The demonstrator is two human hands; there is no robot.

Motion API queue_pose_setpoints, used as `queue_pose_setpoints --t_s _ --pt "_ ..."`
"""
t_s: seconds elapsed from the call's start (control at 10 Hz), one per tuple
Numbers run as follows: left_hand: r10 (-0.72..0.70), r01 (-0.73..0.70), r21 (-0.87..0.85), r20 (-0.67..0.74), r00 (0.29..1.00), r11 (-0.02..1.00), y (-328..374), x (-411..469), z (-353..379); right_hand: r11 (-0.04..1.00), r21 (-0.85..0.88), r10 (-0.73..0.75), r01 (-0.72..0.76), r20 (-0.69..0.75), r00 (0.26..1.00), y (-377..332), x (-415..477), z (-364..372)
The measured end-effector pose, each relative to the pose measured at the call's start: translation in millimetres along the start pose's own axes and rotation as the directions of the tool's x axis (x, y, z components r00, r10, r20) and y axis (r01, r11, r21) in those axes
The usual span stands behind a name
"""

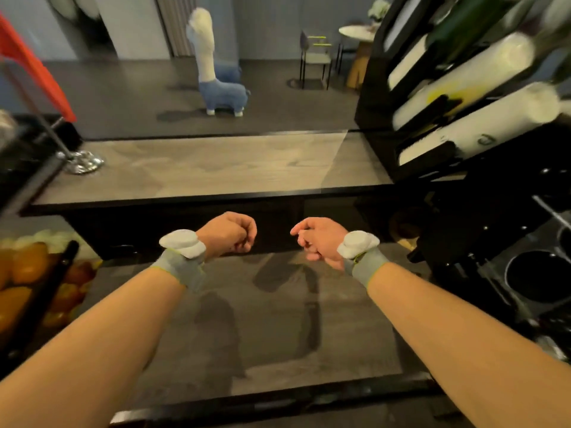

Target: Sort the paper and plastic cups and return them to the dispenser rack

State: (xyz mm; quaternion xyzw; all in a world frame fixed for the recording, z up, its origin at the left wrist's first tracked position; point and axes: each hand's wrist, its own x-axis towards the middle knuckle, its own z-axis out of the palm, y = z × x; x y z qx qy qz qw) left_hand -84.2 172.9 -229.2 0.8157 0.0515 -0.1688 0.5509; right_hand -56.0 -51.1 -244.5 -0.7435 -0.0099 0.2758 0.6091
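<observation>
A black dispenser rack (380, 97) stands at the right on the upper counter, with several slanted stacks of white cups (482, 131) lying in its slots. Both hands hover over the lower grey counter (278, 329), well left of the rack. My left hand (230, 231) is curled into a loose fist with nothing in it. My right hand (318, 239) has its fingers bent and slightly apart, also holding nothing. Each wrist wears a grey band with a white sensor. No loose cup shows on either counter.
A wooden upper counter (200, 168) runs across the middle. A chrome stand base (82, 162) with a red flag sits at its left. Fruit (27, 273) lies in a black basket at lower left. Round black cup holes (534, 279) sit at the right. A plush alpaca (216, 88) stands on the floor beyond.
</observation>
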Motion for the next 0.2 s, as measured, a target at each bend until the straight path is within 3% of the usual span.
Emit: queue_pose_setpoints --t_s 0.1,0.2 --pt "0.070 -0.065 -0.076 0.069 0.995 0.995 51.6 -12.4 -24.3 0.998 0.062 -0.030 0.023 0.110 0.994 -63.0 -21.8 -9.2" --pt "0.173 -0.144 -0.213 0.122 0.977 0.966 103.9 -33.9 -46.9 0.982 0.105 -0.178 0.158 0.223 0.958 -125.7 -48.9 -17.6"
